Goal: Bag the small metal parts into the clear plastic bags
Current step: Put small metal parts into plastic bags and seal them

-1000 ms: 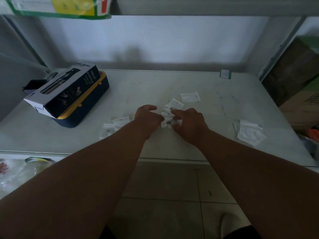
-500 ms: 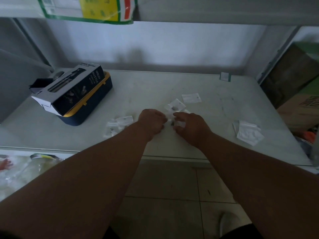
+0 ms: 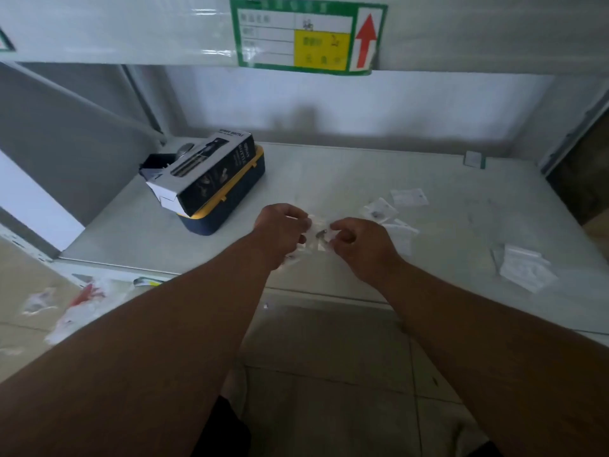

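Observation:
My left hand (image 3: 282, 230) and my right hand (image 3: 361, 243) are raised just above the white shelf (image 3: 346, 173), a small clear plastic bag (image 3: 315, 237) stretched between their fingertips. A small dark metal part (image 3: 321, 233) shows through that bag. Other small bags lie on the shelf to the right: one with a dark part inside (image 3: 379, 211), another behind it (image 3: 408, 196), and one partly hidden by my right hand (image 3: 400, 233). A pile of empty bags (image 3: 522, 270) rests near the right front edge.
A black-and-white carton (image 3: 201, 173) lies across a blue and yellow box (image 3: 230, 199) at the left back. An upper shelf carries a green-framed label (image 3: 306, 36). Plastic litter (image 3: 79, 301) lies on the floor at lower left. A small tag (image 3: 474, 159) stands at back right.
The camera has tilted up and shifted right. Both hands have lifted the bag slightly off the shelf, and the dark part now shows between them.

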